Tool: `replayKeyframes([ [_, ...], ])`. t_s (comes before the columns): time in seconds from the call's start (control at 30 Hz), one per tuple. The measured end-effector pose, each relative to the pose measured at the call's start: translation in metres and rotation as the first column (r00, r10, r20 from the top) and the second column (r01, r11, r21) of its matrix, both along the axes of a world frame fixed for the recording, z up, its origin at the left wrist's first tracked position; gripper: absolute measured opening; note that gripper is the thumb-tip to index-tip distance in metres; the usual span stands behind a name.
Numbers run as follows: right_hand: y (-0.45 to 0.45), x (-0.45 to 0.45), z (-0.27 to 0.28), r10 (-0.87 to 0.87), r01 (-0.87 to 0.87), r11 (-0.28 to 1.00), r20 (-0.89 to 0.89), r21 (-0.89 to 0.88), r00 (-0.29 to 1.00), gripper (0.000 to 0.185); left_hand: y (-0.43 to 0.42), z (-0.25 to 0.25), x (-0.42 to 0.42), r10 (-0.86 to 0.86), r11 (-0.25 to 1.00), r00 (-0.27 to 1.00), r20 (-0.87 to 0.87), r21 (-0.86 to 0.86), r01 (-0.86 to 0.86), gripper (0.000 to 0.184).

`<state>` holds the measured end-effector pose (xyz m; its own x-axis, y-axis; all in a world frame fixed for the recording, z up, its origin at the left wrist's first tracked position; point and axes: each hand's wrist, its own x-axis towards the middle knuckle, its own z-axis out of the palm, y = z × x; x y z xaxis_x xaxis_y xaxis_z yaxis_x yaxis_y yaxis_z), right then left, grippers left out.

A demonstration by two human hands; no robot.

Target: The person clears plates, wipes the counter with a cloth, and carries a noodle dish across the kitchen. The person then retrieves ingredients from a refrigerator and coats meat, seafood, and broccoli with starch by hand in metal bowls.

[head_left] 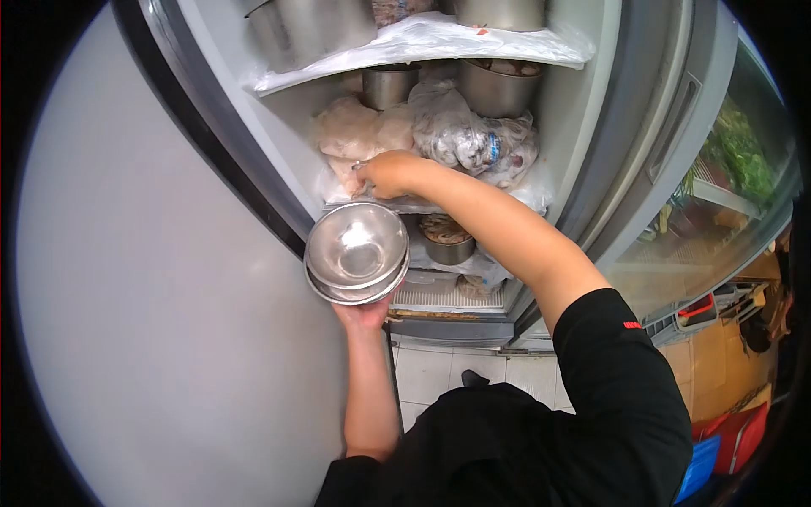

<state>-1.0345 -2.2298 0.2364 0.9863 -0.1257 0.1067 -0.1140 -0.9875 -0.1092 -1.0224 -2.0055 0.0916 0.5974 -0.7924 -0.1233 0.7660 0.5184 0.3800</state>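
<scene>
Stacked metal bowls [357, 245] rest on my left hand [369, 311], which holds them from below, in front of the open refrigerator. The top bowl has nothing in it. My right hand [388, 175] reaches onto the middle shelf, its fingers bent at the front of a plastic bag of pale food [351, 127]. Whether the fingers grip the bag is hard to make out. To the right of that hand lies a clear plastic bag [456, 135] with dark and pale contents and a blue label.
Metal pots [498, 89] stand at the back of the middle shelf, others on the upper shelf [422, 42]. A metal container [449, 247] of food sits lower down. The open door [169, 279] fills the left side. A glass-doored cabinet with greens [743, 152] is at right.
</scene>
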Motion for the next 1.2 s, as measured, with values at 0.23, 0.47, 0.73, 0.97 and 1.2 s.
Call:
replayKeyframes([
  [0.23, -0.018, 0.001, 0.000, 0.043, -0.086, 0.805, 0.087, 0.587, 0.995, 0.032, 0.006, -0.005, -0.003, -0.013, 1.000, 1.000, -0.010, -0.008, 0.013, 0.077],
  [0.47, 0.029, -0.032, 0.033, 0.342, -0.074, 0.552, -0.145, 0.830, 0.928, 0.032, -0.002, -0.013, 0.000, -0.052, 0.989, 0.998, -0.019, -0.143, 0.048, 0.075],
  [0.73, 0.044, -0.040, 0.049, 0.319, -0.098, 0.708, -0.192, 0.700, 0.928, 0.051, -0.003, -0.001, -0.011, -0.123, 0.977, 0.992, -0.014, -0.175, 0.119, 0.071],
  [0.97, 0.014, -0.031, 0.060, 0.077, -0.171, 0.972, 0.464, 0.163, 0.882, 0.036, -0.004, 0.001, -0.015, -0.111, 0.989, 0.992, -0.055, -0.106, 0.104, 0.074],
  [1.2, -0.129, 0.065, 0.082, -0.012, 0.247, 0.932, 0.658, -0.267, 0.753, 0.071, -0.011, -0.005, -0.021, -0.046, 0.990, 0.992, -0.116, -0.140, 0.030, 0.062],
])
